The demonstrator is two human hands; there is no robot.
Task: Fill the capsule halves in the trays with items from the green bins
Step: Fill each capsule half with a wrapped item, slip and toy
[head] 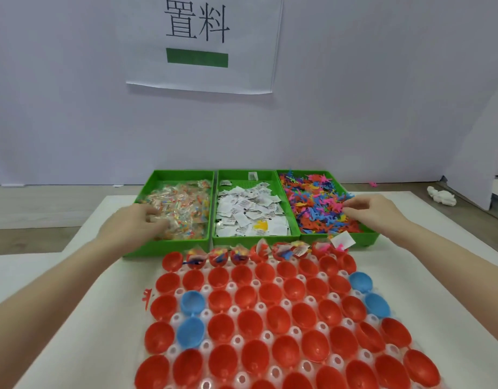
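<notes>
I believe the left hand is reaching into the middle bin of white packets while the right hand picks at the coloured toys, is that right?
Not quite: the head view shows the left hand in the left bin of clear wrapped packets, not the middle bin. The right hand is indeed at the coloured toys.

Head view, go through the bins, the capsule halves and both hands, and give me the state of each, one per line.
Left bin: full of clear packets.
Middle bin: white sachets, far end bare.
Right bin: heaped with coloured figures.
Far row of capsule halves: mostly filled, leftmost empty.
Other capsule halves: empty.
Left hand: fingers in the left bin's packets.
Right hand: fingers pinching at the figures.
</notes>
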